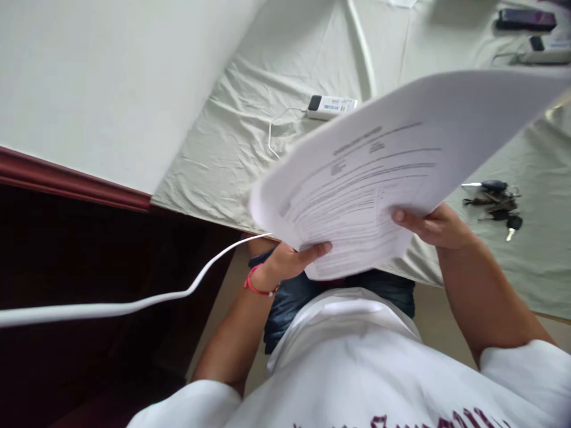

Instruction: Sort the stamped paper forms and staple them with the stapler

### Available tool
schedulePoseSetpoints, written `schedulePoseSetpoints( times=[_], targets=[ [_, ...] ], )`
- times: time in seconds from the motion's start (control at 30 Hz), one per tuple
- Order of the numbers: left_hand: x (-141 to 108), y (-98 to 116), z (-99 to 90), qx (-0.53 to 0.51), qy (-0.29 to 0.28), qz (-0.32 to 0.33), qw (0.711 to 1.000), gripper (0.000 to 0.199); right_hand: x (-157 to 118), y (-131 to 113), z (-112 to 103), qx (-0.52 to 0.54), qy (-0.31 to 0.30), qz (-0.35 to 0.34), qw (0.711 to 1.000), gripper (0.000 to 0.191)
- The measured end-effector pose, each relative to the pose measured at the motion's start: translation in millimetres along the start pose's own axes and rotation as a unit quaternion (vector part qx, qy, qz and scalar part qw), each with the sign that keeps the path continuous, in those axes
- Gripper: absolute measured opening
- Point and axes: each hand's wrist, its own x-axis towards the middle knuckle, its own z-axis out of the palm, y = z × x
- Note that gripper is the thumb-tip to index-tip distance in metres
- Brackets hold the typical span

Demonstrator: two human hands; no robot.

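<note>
A printed sheet of paper (366,178), possibly more than one, is raised over the front edge of the cloth-covered table and bends in a curve. My left hand (289,261), with a red bracelet at the wrist, grips its lower left side, thumb on the printed face. On the right side, my right hand (435,226) pinches the paper with its thumb on top. The fingers of both hands are hidden behind the paper. Lines of text and a box show on the page, too blurred to read.
A bunch of keys (495,205) lies right of the paper. Behind it sits a white device with a black end (332,106) and a thin cable. A dark purple box (526,19) is at the far right. A white cable (178,294) crosses the left side, near a white panel (89,77).
</note>
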Motion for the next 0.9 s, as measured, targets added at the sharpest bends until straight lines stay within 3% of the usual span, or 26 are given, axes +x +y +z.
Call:
schedulePoseSetpoints(
  times=[0.07,0.1,0.23,0.33,0.47,0.67,0.9],
  targets=[
    [-5,-16,2.9,-0.034,-0.074,-0.057,0.995,0.059,-9,4,3,0.054,0.005,0.077,0.996,0.038],
    [-6,-25,4.2,-0.056,-0.083,-0.079,0.992,0.053,-13,8,6,0.08,0.001,0.122,0.989,0.038],
    [-9,-57,10.0,-0.147,0.026,-0.088,0.985,0.048,-25,26,16,0.171,-0.042,0.278,0.944,0.038],
    [-10,-64,17.0,-0.172,0.08,-0.096,0.977,0.05,-30,37,22,0.204,-0.048,0.339,0.917,0.036],
    [-8,-58,22.3,-0.158,0.077,-0.109,0.978,0.048,-29,41,25,0.193,-0.034,0.337,0.921,0.034],
    [-4,-52,18.0,-0.157,0.048,-0.141,0.976,0.045,-15,36,25,0.183,0.066,0.288,0.938,0.039],
    [0,-49,14.8,-0.142,0.087,-0.129,0.978,0.047,-3,35,31,0.203,0.112,0.293,0.928,0.029]
  ],
)
